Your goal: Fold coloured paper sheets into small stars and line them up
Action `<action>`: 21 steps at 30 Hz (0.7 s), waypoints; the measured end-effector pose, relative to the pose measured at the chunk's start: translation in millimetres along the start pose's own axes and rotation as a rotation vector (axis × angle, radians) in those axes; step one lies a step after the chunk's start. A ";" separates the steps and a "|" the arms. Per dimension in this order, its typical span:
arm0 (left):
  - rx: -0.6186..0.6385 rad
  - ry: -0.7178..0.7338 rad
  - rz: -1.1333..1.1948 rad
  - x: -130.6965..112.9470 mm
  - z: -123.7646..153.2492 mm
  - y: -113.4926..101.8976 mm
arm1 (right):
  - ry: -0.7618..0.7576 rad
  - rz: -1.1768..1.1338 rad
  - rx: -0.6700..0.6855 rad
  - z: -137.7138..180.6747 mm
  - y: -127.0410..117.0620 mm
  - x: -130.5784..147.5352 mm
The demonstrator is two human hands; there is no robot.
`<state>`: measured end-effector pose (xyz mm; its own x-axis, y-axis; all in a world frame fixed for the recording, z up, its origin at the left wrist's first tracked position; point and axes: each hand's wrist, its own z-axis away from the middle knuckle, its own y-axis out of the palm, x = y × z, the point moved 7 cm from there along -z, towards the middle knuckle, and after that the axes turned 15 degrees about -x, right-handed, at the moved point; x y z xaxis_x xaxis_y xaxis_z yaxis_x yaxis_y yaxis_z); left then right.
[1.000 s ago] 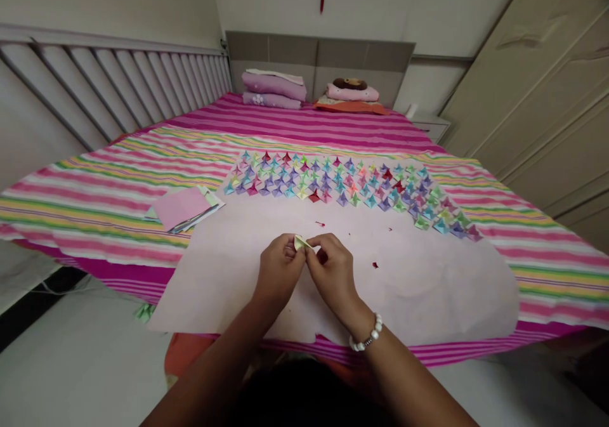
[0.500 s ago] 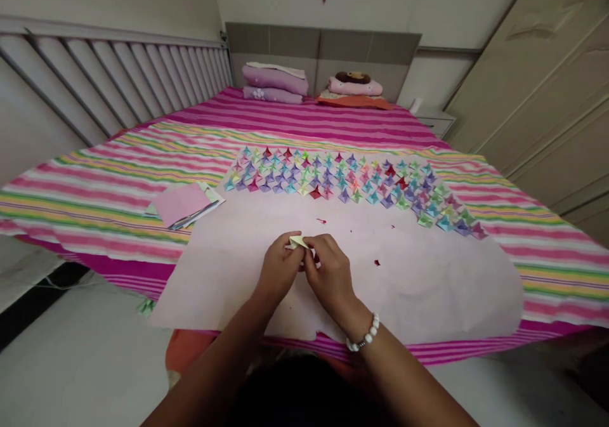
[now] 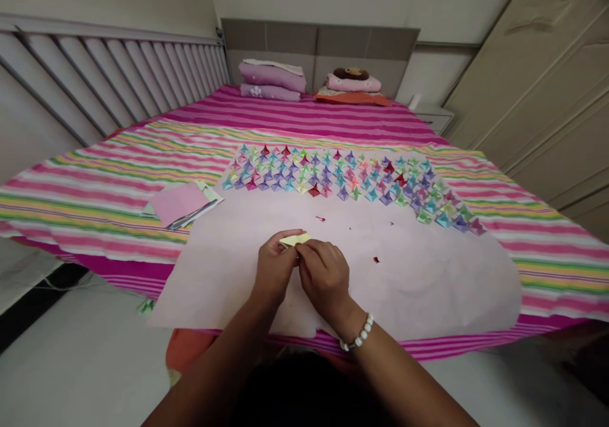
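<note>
My left hand [image 3: 275, 263] and my right hand [image 3: 321, 273] meet over a large pale pink sheet [image 3: 428, 287] spread on the bed. Both pinch a small folded piece of pale yellow-green paper [image 3: 295, 239] between their fingertips, just above the sheet. A white bead bracelet [image 3: 356, 338] circles my right wrist. Beyond the hands, several rows of small folded paper shapes [image 3: 342, 178] in many colours line the far part of the sheet.
A stack of square coloured papers [image 3: 179, 203], pink on top, lies to the left on the striped bedspread [image 3: 95, 186]. Tiny red paper scraps [image 3: 375, 260] dot the sheet. Folded pillows [image 3: 272, 79] sit by the headboard. A railing runs along the left, cupboards on the right.
Both hands drew slightly nearer to me and closed tighter together on the folded paper, which now lies flatter between the fingers. The view shifted a little.
</note>
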<state>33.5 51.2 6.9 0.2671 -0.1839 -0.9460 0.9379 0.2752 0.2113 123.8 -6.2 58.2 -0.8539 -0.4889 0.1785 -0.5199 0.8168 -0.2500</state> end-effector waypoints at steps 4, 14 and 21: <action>-0.006 0.011 0.061 -1.0 3.0 -0.5 | 0.012 -0.019 -0.004 -1.7 -4.3 1.4; 0.064 0.016 0.070 1.6 3.8 1.4 | 0.026 -0.060 -0.037 3.3 -9.4 0.9; 0.051 0.068 -0.086 -4.6 2.8 2.8 | 0.132 -0.099 -0.020 3.5 -5.6 -7.2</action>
<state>35.5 50.2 12.6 0.1713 -0.1402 -0.9752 0.9672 0.2125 0.1394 132.8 -8.3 55.0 -0.7871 -0.5239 0.3255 -0.5999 0.7731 -0.2062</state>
